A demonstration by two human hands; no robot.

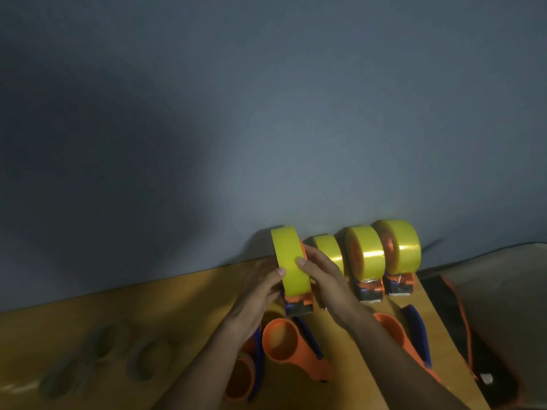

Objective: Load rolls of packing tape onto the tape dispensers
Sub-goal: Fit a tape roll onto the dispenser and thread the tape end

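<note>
wooden table [165, 303], tape dispensers [299, 303], empty dispensers [284, 341]

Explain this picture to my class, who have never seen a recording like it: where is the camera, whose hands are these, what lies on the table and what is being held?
There is no machine here. The single picture comes from a camera worn on a person's head, looking forward and down at their own bare hands. The left hand and right hand together grip a yellow tape roll sitting on an orange dispenser. To its right, against the grey wall, three more loaded dispensers stand in a row. Nearer the camera, empty orange dispensers with blue handles lie on the wooden table. At the left lie dim roll-shaped things, too dark to name. A dark bag sits at the right.
</note>
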